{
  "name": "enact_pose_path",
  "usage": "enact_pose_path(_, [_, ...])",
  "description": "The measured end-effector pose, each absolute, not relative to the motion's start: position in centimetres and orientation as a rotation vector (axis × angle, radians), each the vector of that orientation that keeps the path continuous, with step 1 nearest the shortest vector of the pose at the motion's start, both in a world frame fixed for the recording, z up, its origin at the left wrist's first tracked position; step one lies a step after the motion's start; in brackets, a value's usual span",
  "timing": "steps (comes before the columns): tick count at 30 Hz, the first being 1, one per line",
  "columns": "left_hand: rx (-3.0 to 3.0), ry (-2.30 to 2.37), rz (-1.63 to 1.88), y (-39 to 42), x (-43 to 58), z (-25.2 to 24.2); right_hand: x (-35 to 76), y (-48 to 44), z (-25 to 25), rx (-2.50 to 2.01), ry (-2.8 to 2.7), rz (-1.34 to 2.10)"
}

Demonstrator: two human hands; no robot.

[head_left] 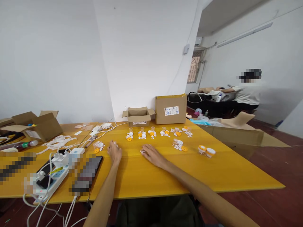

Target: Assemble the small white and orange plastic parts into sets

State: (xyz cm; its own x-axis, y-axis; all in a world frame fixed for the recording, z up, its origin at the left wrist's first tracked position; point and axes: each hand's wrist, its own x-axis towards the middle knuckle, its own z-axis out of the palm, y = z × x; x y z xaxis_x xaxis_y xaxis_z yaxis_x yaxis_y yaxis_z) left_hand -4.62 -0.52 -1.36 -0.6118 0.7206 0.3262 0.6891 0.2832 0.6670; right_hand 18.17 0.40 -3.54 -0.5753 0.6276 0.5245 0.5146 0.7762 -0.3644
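Observation:
My left hand point(115, 152) is over the table with its fingers curled together. A bit of white shows at its fingertips, too small to name. To its left lies a pile of small white discs point(100, 145) with an orange ring point(96, 151). My right hand point(152, 154) rests low over the wood, fingers bent and closed around a small whitish piece point(142, 151). Beyond both hands stand several small groups, each with a clear cup point(142, 129), white discs point(143, 136) and an orange lid ring point(129, 139). Another group with an orange ring point(184, 148) lies right of my right hand.
Two jars with orange-and-white lids point(210, 152) stand at the right. An open carton point(137, 119) and a closed carton point(170, 110) line the back. At left are a power strip point(59, 176), cables and a phone point(88, 173). Another person point(247, 94) sits in the far right background.

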Motion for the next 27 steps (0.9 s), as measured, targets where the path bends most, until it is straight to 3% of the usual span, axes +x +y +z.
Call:
enact_pose_path(9, [1.553,2.396,1.131,-0.2,-4.3,-1.2,24.4,3.2,-3.8,-1.174,-2.16,0.153])
enact_pose_path(27, [1.665,1.804,1.37,1.4,-4.2,-3.3,24.8,4.6,-4.0,-1.299,-2.084,0.105])
